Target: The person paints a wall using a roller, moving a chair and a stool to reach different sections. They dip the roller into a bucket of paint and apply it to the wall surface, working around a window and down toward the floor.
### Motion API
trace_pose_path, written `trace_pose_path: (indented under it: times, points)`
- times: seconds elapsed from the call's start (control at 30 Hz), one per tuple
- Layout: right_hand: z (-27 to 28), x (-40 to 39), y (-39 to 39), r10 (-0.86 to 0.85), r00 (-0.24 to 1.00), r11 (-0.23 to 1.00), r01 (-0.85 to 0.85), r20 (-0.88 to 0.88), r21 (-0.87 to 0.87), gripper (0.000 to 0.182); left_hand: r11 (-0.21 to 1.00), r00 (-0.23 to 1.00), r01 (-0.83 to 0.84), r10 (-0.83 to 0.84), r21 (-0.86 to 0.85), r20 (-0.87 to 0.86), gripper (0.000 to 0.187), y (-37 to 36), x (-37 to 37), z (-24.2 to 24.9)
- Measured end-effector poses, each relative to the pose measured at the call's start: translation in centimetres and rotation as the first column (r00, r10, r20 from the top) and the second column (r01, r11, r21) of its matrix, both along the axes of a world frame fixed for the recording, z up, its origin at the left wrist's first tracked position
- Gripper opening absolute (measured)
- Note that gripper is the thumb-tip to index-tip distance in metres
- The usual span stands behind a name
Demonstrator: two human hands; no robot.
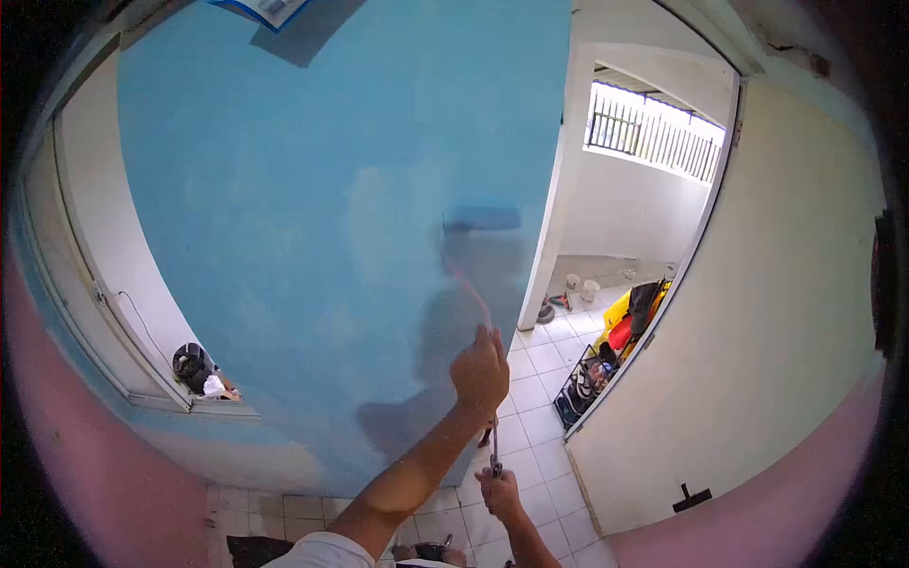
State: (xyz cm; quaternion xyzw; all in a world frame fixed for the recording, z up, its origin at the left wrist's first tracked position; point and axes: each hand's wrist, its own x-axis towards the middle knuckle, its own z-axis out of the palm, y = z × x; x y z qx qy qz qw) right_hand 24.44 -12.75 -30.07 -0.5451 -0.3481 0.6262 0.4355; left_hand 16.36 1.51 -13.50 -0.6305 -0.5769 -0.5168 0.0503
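Observation:
A paint roller (485,220) lies level against the light blue wall (284,189), right of the wall's middle. Its pinkish handle (473,295) runs down into my left hand (481,372), whose fingers are wrapped round it. Further down, my right hand (499,492) is closed round the lower end of the same pole (494,445). Both hands are in front of the wall's right edge. Paler patches show on the blue paint, and shadows of the arms and roller fall on it.
To the right is a doorway with a white frame (547,227), tiled floor (535,398), small buckets (590,290), a rack of shoes (585,381) and yellow and red items (620,327). A cream door (729,360) stands right. At left is a window opening with a black object (189,364).

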Motion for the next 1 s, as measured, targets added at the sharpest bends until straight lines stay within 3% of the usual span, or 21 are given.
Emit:
trace_pose_path:
  times: [0.1, 0.17, 0.23, 0.27, 0.33, 0.37, 0.4, 0.43, 0.47, 0.5, 0.57, 0.7, 0.77, 0.8, 0.9, 1.0]
  points:
    - [0.4, 1.3, 1.3, 0.053, 0.999, 0.998, -0.053, -0.006, 0.020, 0.033, 1.000, 1.000, -0.005, 0.005, -0.007, -0.004, 0.029, 0.3, 0.5, 1.1]
    - [-2.4, 2.0, 1.5, 0.068, 0.997, 0.998, -0.068, 0.019, -0.011, 0.030, 0.997, 0.999, 0.011, -0.013, -0.072, -0.032, 0.028, 0.0, 0.4, -0.5]
    - [-5.4, 1.6, 0.4, 0.057, 0.995, 0.997, -0.053, 0.077, -0.052, 0.029, 0.992, 0.998, 0.021, -0.028, -0.124, -0.052, 0.027, -0.3, 0.1, -3.2]
    - [-6.4, 1.3, -0.6, 0.098, 0.969, 0.992, -0.076, 0.229, -0.101, 0.028, 0.989, 0.998, 0.022, -0.031, -0.147, -0.058, 0.026, -0.9, 0.0, -5.6]
    - [-10.8, 2.0, -3.3, 0.106, 0.993, 0.962, -0.116, -0.056, -0.249, 0.027, 0.970, 0.996, -0.003, -0.018, -0.241, -0.082, 0.026, -2.9, -0.4, -10.5]
    - [-13.0, 2.0, -4.7, 0.180, 0.983, 0.947, -0.164, 0.032, -0.277, 0.026, 0.952, 0.995, -0.031, 0.000, -0.304, -0.102, 0.026, -4.1, -0.7, -12.8]
    - [-21.6, 3.2, -6.6, 0.214, 0.954, 0.965, -0.240, 0.211, 0.106, 0.023, 0.918, 0.995, -0.055, 0.019, -0.393, -0.095, 0.027, -5.2, -1.0, -14.9]
    - [-19.5, 2.8, -7.8, 0.135, 0.988, 0.955, -0.111, 0.070, -0.276, 0.020, 0.875, 0.996, -0.077, 0.042, -0.478, -0.082, 0.027, -6.2, -1.2, -16.9]
    - [-16.9, 2.4, -8.5, 0.182, 0.971, 0.912, -0.109, 0.154, -0.394, 0.024, 0.882, 0.996, -0.088, 0.073, -0.463, -0.049, 0.029, -7.1, -1.6, -19.5]
    - [-15.8, 2.2, -9.3, 0.216, 0.924, 0.940, -0.110, 0.315, -0.323, 0.031, 0.887, 0.994, -0.101, 0.107, -0.451, -0.014, 0.030, -7.8, -2.2, -21.9]
    - [-21.4, 4.0, -10.5, 0.229, 0.898, 0.970, -0.243, 0.377, -0.010, 0.020, 0.883, 0.981, -0.169, 0.193, -0.438, 0.011, 0.031, -9.1, -3.5, -25.4]
    - [-24.6, 5.6, -9.6, 0.396, 0.791, 0.916, -0.377, 0.466, -0.138, 0.023, 0.798, 0.961, -0.150, 0.257, -0.584, 0.104, 0.033, -12.5, -7.6, -27.6]
    - [-25.2, 5.1, -8.5, 0.485, 0.707, 0.872, -0.437, 0.515, -0.221, 0.032, 0.750, 0.924, -0.110, 0.319, -0.652, 0.211, 0.033, -12.8, -10.9, -30.6]
    - [-24.1, 4.3, -8.4, 0.542, 0.693, 0.839, -0.471, 0.475, -0.271, 0.034, 0.725, 0.898, -0.082, 0.351, -0.684, 0.265, 0.033, -13.6, -12.2, -31.9]
    - [-20.7, 1.0, -6.9, 0.693, 0.619, 0.721, -0.584, 0.370, -0.374, 0.037, 0.571, 0.756, 0.001, 0.537, -0.821, 0.374, 0.034, -16.2, -16.6, -27.9]
    - [-19.8, -2.4, -6.0, 0.810, 0.528, 0.586, -0.711, 0.256, -0.388, 0.036, 0.477, 0.674, -0.078, 0.672, -0.875, 0.306, 0.031, -17.4, -20.5, -33.9]
